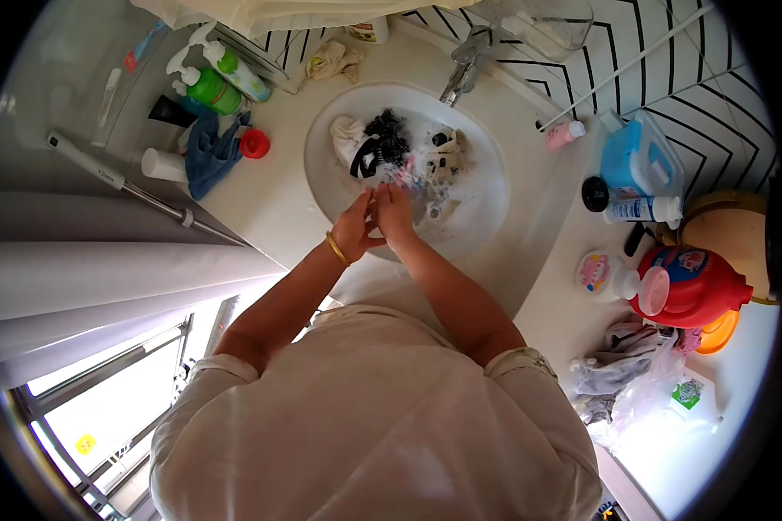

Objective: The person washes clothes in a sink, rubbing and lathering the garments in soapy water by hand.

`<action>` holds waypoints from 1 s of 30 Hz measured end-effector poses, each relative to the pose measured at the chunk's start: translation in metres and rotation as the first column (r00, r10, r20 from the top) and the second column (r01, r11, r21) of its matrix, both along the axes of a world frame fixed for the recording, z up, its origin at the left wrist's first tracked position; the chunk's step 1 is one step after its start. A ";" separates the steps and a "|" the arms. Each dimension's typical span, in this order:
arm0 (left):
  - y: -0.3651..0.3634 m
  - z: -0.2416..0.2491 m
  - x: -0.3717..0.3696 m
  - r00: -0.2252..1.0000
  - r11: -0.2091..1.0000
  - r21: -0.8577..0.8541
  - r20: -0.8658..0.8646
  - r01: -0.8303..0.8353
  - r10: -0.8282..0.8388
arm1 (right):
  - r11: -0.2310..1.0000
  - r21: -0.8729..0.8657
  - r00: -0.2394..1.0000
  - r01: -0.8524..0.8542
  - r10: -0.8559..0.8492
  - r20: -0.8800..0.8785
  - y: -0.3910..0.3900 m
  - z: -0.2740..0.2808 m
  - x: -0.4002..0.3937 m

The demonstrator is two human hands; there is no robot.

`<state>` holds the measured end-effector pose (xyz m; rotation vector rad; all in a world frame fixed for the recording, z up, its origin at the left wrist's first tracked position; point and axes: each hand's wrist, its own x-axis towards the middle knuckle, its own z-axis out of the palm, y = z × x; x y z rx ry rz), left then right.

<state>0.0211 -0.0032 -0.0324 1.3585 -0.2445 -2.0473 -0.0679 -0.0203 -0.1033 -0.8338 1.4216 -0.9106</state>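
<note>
Both hands are close together over the near part of a white oval sink [488,204]. My left hand [354,227], with a gold bangle at the wrist, has its fingers bent beside my right hand [394,214]. Something small, pink and bluish, shows at the fingertips; whether either hand grips it is too small to tell. In the sink beyond them lie a white cloth [347,137], a black bunched item [389,135] and a cream and black item [447,154], with suds or water around them. A chrome faucet [467,65] stands at the back rim.
Green pump bottles [213,90], a red cap [255,143] and a blue cloth [210,154] are at the left. On the right counter stand a blue container [632,158], a red jug [693,282], a white tub [601,274] and grey cloths [613,369].
</note>
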 end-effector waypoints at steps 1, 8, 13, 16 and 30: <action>0.002 -0.004 0.004 0.999 1.000 0.026 -0.050 0.007 -0.006 | 0.990 -0.113 0.995 -0.080 0.072 -0.075 0.000 0.008 0.000; -0.030 -0.027 0.039 0.997 0.988 -0.147 -0.069 -0.052 0.042 | 0.890 -0.375 0.920 -0.259 0.109 -0.377 -0.005 0.004 -0.018; -0.052 0.050 0.022 0.863 0.837 -0.547 0.412 -0.021 0.291 | 0.923 0.163 0.451 -0.350 0.319 -0.834 -0.026 -0.010 -0.113; -0.039 0.101 0.019 0.926 0.659 -0.718 0.368 0.222 0.089 | 0.879 0.447 0.425 -0.163 0.472 -0.773 -0.028 -0.011 -0.131; 0.029 0.251 -0.003 0.562 0.296 -0.942 -0.331 -0.155 -0.758 | 0.674 0.281 0.622 -0.683 0.738 -0.261 -0.019 0.029 -0.124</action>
